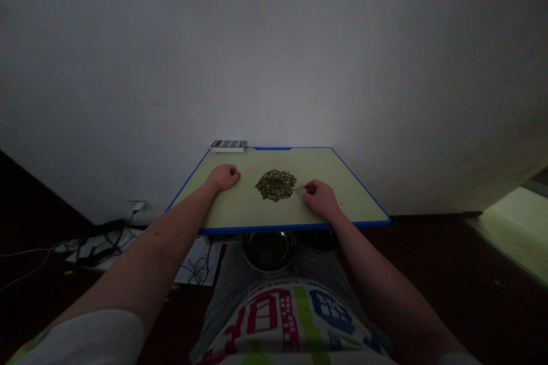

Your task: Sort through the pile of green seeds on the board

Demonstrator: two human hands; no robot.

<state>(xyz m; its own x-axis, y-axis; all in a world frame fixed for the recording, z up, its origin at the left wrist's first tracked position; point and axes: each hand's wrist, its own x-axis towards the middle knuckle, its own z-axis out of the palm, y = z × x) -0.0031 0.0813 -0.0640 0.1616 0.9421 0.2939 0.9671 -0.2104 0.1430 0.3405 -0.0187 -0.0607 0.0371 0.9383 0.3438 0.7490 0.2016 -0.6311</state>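
Observation:
A loose pile of small dark green-brown beans or grains (276, 185) lies spread on a pale yellow board (240, 211) with a blue rim. To the left of the pile, my left hand (223, 177) rests on the board, curled into a fist, with nothing visible in it. My right hand (320, 198) is at the pile's right edge, its fingers pinched on a thin, clear, rounded piece (300, 189) whose kind I cannot make out. That piece touches or nearly touches the outermost grains.
A phone-like device on a white box (229, 146) sits at the board's back left corner, by the wall (274, 68). Below the front edge, a metal bowl (269, 251) is on my lap, with a dark round vessel (317, 239) beside it. Cables (107, 239) lie on the left floor.

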